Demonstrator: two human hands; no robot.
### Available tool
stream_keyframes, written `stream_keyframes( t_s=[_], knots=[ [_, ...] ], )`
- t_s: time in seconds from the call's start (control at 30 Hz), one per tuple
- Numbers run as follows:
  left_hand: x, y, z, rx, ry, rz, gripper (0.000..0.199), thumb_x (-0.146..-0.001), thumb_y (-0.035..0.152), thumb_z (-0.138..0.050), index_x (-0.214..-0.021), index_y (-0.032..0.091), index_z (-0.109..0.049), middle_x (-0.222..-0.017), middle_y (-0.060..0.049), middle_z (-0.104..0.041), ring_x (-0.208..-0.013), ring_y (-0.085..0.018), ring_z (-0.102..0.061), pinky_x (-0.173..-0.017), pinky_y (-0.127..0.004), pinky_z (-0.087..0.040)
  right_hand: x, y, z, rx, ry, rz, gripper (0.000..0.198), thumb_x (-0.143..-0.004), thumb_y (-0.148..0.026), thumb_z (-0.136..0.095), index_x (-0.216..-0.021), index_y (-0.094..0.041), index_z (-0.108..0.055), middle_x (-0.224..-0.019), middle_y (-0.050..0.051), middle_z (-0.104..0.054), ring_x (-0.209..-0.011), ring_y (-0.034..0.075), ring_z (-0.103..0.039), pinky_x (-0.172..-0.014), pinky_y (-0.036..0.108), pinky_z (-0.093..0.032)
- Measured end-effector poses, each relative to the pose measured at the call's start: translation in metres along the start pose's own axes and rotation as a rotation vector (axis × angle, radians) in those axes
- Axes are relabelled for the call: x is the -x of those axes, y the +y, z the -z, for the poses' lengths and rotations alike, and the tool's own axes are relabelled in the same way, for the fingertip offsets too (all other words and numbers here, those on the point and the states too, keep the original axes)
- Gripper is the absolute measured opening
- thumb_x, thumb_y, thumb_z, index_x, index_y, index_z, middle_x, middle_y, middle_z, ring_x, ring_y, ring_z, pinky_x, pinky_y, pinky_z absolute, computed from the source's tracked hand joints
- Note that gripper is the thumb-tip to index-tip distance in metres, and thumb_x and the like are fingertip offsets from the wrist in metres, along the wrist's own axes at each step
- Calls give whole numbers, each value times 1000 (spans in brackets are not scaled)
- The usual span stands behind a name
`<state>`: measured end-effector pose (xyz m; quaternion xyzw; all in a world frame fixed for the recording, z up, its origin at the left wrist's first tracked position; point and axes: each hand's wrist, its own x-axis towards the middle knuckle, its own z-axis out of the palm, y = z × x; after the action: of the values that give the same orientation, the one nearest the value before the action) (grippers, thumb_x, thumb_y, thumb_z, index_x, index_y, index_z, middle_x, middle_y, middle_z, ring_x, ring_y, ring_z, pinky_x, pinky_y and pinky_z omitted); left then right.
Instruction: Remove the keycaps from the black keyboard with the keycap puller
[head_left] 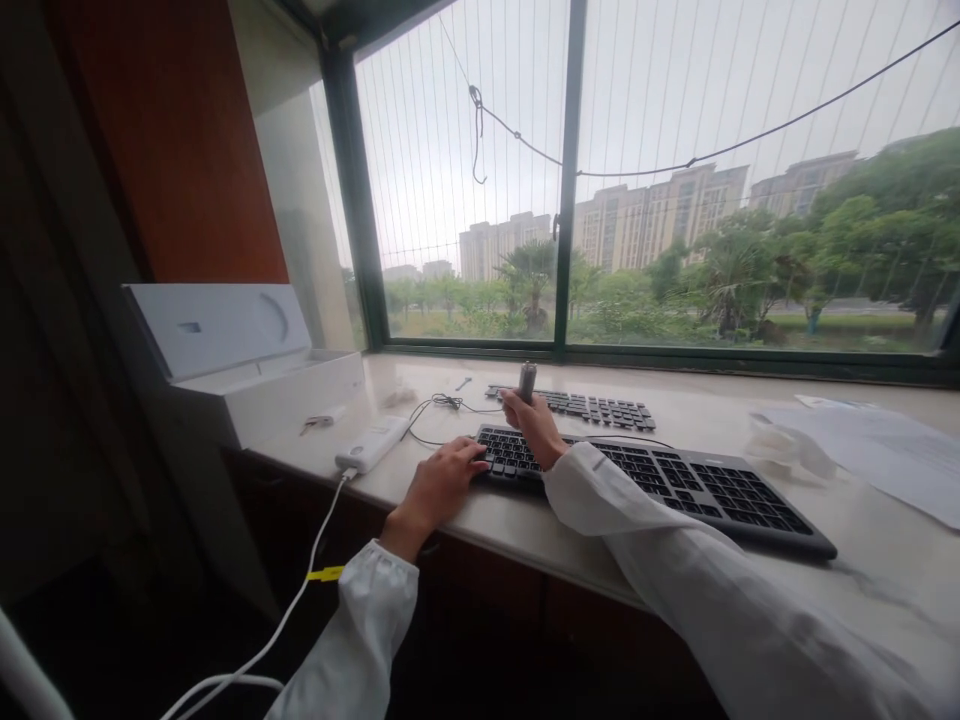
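A black keyboard lies at a slant along the sill, its key wells bare of caps. My left hand grips its left end, fingers over the top edge and thumb near the front. Above the keyboard's left part, my right hand is closed around a dark grey cylindrical tool held upright. The tool's lower end is hidden by the hand, so its kind is unclear. Behind the keyboard, loose black keycaps are laid out in rows, partly covered by my right hand.
To the left stand an open white box and a white power bank with a white cable hanging off the edge. A thin black cable runs behind the keyboard. Papers and crumpled clear plastic lie right. A window closes off the back.
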<state>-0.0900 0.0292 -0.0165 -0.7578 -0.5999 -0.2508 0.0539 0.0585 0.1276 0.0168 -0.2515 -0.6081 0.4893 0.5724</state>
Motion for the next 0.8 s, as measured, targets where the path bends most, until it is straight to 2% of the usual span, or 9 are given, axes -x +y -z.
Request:
stream_keyframes(
  t_s=[0.1,0.37,0.53,0.8],
  knots=[
    [1,-1,1,38,-12,-37,30,-93,41,-46,-120,35,-55,-122,2,-57,-100,-16,-60,-76,-25,-47,4,3,-12,-183,-74,-43,38,-71,-45,-66,-60,-21,-38,-51,-8,-31,-44,6,-23,-43,24,-18],
    [-1,-6,-2,64,-36,-71,32,-93,40,-46,-122,32,-53,-120,-2,-54,-99,-17,-60,-79,-27,-49,7,12,-19,-355,-144,-86,38,-71,-38,-71,-62,-20,-38,-54,-8,-27,-48,6,-20,-44,24,-16],
    [-3,-9,-5,105,-32,-106,28,-92,36,-48,-117,26,-55,-114,-4,-55,-98,-17,-60,-84,-27,-49,12,16,-23,-336,-157,-100,40,-70,-39,-72,-61,-20,-39,-54,-8,-27,-48,7,-22,-45,24,-18],
    [-5,-11,-9,117,-15,-99,26,-92,36,-49,-115,26,-55,-113,-4,-55,-98,-18,-60,-85,-28,-49,17,17,-27,-297,-135,-115,42,-68,-44,-73,-61,-21,-39,-54,-8,-28,-47,7,-23,-45,25,-20]
  ],
)
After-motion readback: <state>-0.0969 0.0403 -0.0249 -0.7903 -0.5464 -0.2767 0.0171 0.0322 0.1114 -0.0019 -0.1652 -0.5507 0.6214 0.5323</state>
